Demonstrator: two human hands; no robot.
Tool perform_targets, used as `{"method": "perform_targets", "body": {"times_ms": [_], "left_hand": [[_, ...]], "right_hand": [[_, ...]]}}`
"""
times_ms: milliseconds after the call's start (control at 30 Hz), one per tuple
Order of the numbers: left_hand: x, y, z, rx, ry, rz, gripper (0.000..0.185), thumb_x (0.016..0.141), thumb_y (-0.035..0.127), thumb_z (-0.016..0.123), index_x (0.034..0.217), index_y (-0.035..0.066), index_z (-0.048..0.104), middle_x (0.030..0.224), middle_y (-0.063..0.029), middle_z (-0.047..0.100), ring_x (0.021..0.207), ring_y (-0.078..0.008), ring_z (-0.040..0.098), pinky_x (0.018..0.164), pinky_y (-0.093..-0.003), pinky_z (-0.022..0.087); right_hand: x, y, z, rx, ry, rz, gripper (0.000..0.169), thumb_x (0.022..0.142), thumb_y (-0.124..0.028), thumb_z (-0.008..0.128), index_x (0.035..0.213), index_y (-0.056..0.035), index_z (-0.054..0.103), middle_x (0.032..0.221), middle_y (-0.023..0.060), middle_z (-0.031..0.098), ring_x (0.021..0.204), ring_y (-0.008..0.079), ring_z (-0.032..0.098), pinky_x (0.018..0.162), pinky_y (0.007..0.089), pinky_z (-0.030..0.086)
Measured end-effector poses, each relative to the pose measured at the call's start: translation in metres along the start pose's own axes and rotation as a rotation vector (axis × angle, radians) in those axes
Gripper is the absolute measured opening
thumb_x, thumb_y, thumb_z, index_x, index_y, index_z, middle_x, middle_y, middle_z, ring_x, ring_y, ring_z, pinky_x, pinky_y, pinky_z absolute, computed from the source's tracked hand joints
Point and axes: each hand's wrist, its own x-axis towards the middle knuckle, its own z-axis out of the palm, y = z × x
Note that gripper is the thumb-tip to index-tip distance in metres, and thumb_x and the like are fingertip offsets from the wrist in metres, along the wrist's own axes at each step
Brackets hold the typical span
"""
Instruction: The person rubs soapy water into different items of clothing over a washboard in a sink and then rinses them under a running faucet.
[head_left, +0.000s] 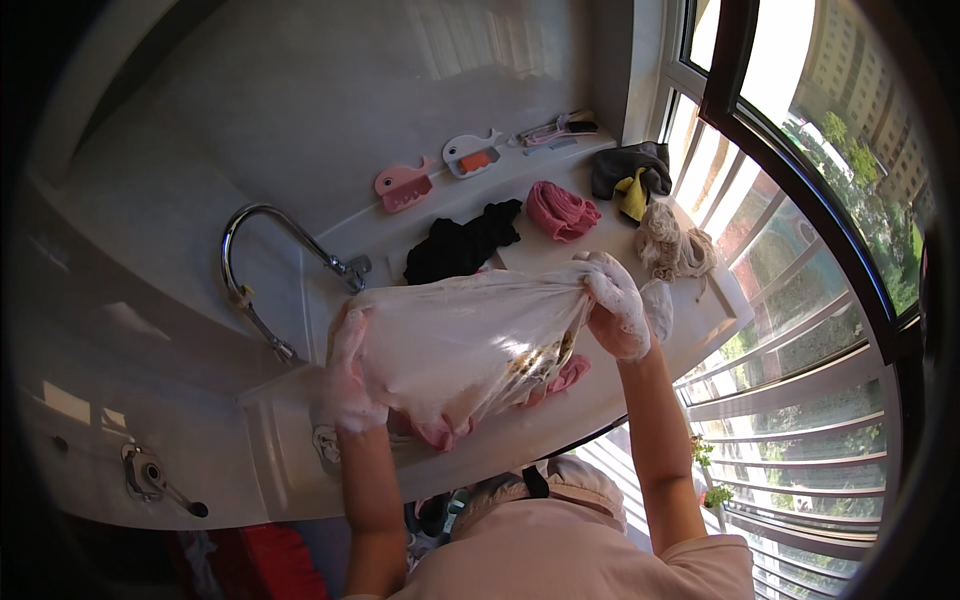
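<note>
A thin, wet white cloth (457, 337) is stretched between my hands above the laundry sink (517, 442). Its left end is gripped by my left hand (355, 379), slightly blurred and sudsy. My right hand (616, 311), coated in white foam, clutches the gathered right end. A brownish patterned patch shows near the lower right of the cloth; whether it is print or stain I cannot tell. Pink fabric (568, 376) shows below the cloth, partly hidden. Behind the cloth lies a crumpled black garment (457, 244), and a rolled pink garment (561, 211) sits to its right.
A chrome gooseneck faucet (259, 214) arches at the left. Pink (403, 187) and white (469, 155) whale-shaped soap holders are by the back wall. Grey-and-yellow cloth (631, 176) and beige fabric (671, 244) lie at the right, near a barred window (787, 277).
</note>
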Motion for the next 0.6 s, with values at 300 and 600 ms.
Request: {"method": "perform_targets", "body": {"times_ms": [300,600], "left_hand": [[0.031,-0.092,-0.020,-0.426,-0.695,-0.296,0.033,0.099,0.031,0.047,0.126,0.012,0.054,0.125,-0.0075,0.058,0.112,-0.0225,0.057,0.091,-0.0347,0.046],[-0.011,-0.117,-0.026,0.327,-0.305,-0.011,0.043,0.095,0.028,0.052,0.132,0.007,0.044,0.118,-0.0108,0.056,0.108,-0.0231,0.056,0.092,-0.0357,0.046]], "right_hand": [[-0.001,0.100,0.131,-1.014,0.065,-0.720,0.016,0.085,-0.022,0.064,0.088,-0.0071,0.058,0.079,0.0114,0.058,0.069,0.0209,0.056,0.070,0.0292,0.048],[-0.010,0.107,0.139,-1.023,0.337,-0.483,0.024,0.081,-0.021,0.069,0.096,-0.0082,0.057,0.071,0.0111,0.064,0.055,0.0298,0.064,0.048,0.0396,0.050]]}}
